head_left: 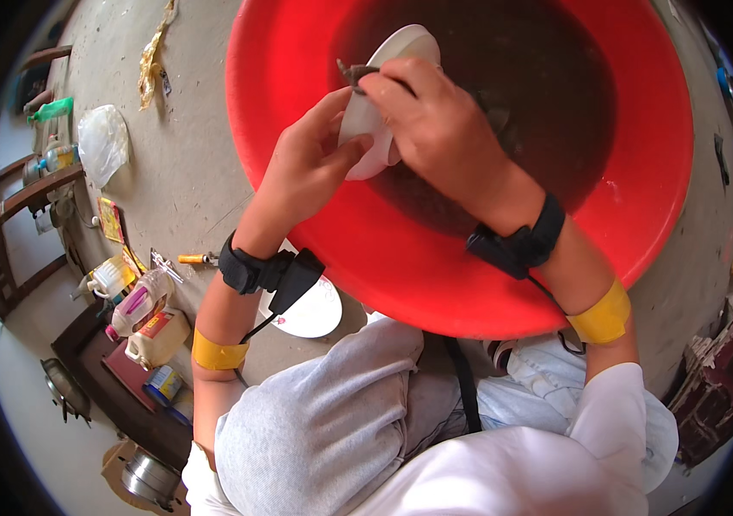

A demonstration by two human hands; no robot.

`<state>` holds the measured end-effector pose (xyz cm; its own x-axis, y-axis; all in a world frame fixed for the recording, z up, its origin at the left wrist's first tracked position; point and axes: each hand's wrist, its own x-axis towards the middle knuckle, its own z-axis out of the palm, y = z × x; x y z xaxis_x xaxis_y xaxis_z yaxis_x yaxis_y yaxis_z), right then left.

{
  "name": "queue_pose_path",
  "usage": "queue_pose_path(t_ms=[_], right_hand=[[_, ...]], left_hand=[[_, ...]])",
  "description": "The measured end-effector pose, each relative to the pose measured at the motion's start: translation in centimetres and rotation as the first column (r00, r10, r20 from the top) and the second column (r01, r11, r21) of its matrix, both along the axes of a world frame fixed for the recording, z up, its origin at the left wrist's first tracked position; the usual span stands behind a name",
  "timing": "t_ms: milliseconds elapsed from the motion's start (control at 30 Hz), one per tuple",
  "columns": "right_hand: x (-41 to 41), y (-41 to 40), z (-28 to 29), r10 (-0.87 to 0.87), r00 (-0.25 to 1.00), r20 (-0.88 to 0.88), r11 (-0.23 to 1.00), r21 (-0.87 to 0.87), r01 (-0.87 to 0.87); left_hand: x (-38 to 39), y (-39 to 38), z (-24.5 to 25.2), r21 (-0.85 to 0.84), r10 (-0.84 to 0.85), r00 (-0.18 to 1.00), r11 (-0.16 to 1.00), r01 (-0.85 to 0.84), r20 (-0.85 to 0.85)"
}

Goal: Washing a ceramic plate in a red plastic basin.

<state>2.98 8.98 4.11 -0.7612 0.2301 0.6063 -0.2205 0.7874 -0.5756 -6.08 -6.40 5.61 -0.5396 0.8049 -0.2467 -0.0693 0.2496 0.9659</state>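
Above a large red basin [263, 129] with dark, murky water [553, 97], I hold a small white bowl [405, 44] tilted on its side. My left hand [311, 155] grips its near-left side, the thumb pressing on the wall. A dark rag [356, 73] is pinched in the fingers of my right hand [440, 122], against the bowl's upper left edge. The right hand covers part of the bowl. Something pale and blurred shows in the water beside the right wrist; I cannot tell what it is.
A white plate [310, 313] lies on the floor by the basin, partly behind my left wrist. Leftward are an orange-handled tool [193, 258], plastic jugs [158, 337], a clear plastic bag [103, 143] and a wooden frame [31, 200]. A worn wooden piece [718, 380] stands at right.
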Motion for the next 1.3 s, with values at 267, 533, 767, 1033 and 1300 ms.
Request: queue_pose_path(t_ms=[267,533,767,1033,1300], right_hand=[[-1.0,3.1,0.1,-0.034,0.996,0.081,0.999,0.025,0.032],[-1.0,1.0,0.2,0.059,0.998,0.031,0.978,0.198,-0.064],[-0.2,-0.1,-1.0,-0.015,0.999,-0.033,0.973,0.232,0.022],[-2.9,5.8,-3.3,-0.177,0.963,0.202,0.905,-0.350,0.240],[-1.5,2.3,-1.6,-0.090,0.995,0.041,0.917,-0.387,0.099]], left_hand=[[0.4,0.3,0.7,-0.127,-0.094,0.995,0.988,0.092,-0.014],[-0.6,-0.1,0.4,-0.030,-0.052,0.999,0.998,0.052,-0.006],[-0.7,-0.2,0.6,-0.137,-0.100,0.993,0.986,0.091,-0.058],[0.1,0.1,1.0,-0.128,-0.033,0.999,0.991,0.029,-0.033],[-0.3,-0.5,1.0,-0.110,-0.024,0.999,0.994,0.027,0.027]])
